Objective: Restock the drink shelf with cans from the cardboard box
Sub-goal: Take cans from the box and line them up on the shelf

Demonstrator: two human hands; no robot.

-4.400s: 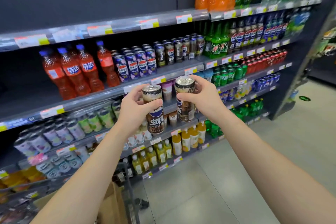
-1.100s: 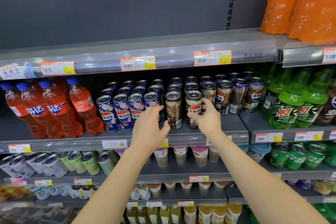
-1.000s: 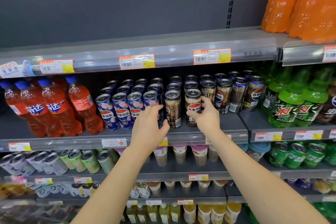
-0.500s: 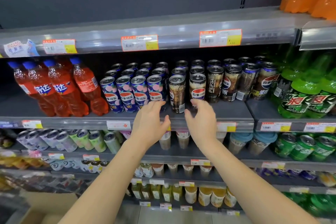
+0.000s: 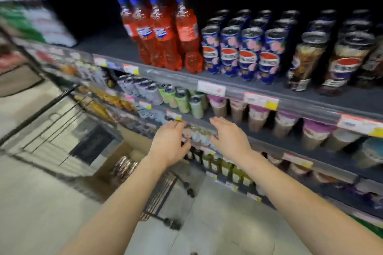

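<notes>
Facing the drink shelf point(image 5: 259, 89), rows of red bottles point(image 5: 161, 33), blue cans point(image 5: 240, 51) and brown cans point(image 5: 306, 60) upright on it. Lower left by the floor, the cardboard box point(image 5: 134, 147) with can tops point(image 5: 124, 166) showing inside. Holding nothing: left hand point(image 5: 170, 145) and right hand point(image 5: 230, 140) side by side before lower shelves, fingers loosely spread.

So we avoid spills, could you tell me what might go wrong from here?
The front brown cans stand near the shelf edge; a stray knock could tip them. The left hand and right hand, both empty, are above the cart; reaching for the box, fingers might catch its wire.
</notes>
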